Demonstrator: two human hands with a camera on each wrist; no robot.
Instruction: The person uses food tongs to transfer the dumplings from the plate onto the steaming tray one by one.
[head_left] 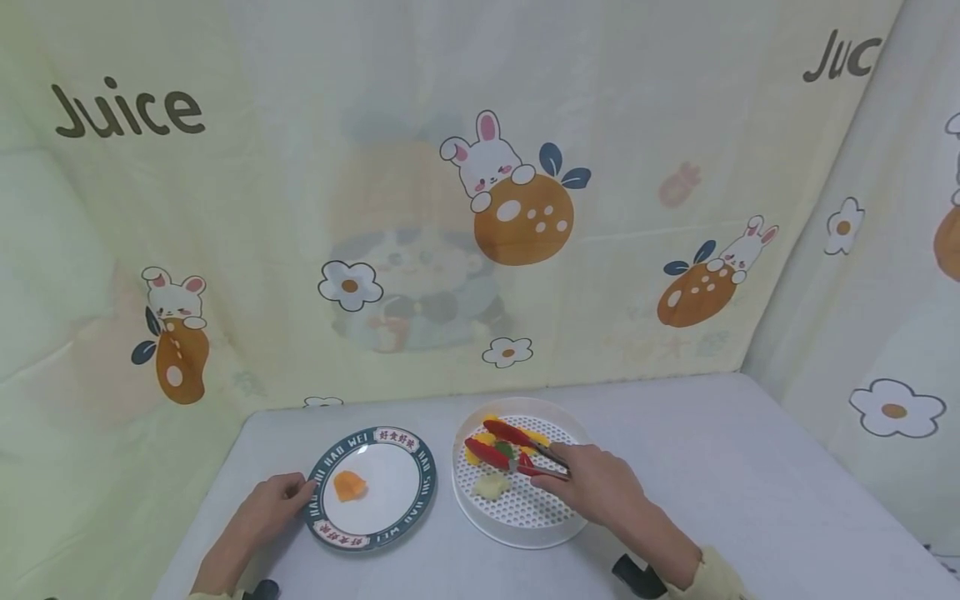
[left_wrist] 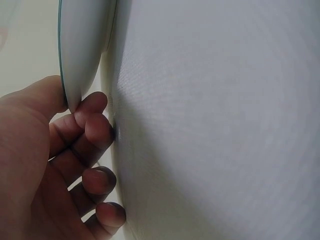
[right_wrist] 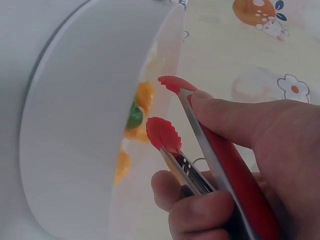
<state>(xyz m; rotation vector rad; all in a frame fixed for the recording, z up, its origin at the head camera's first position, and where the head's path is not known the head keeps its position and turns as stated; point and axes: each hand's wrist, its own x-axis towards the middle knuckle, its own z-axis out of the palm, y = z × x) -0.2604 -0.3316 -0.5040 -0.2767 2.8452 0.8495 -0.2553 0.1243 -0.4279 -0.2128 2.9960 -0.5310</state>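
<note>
My left hand [head_left: 273, 510] pinches the rim of a white plate [head_left: 375, 496] with a dark green patterned border; in the left wrist view the thumb lies on top and the fingertips [left_wrist: 92, 102] underneath. One orange piece of food [head_left: 349, 486] lies on the plate. My right hand [head_left: 603, 483] grips red-tipped metal tongs [right_wrist: 200, 130], their two tips spread apart with nothing between them. Those tips hang over a round white basket [head_left: 525, 515] with a perforated bottom. Inside it are yellow-orange pieces [head_left: 472, 457], a green piece [head_left: 504, 450] and a pale yellowish piece [head_left: 491, 487].
The white table [head_left: 697, 467] carries plate and basket side by side, plate on the left. Behind it hangs a cream curtain [head_left: 285, 350] printed with rabbits, fruit and flowers. Another curtain [head_left: 900, 333] closes off the right side.
</note>
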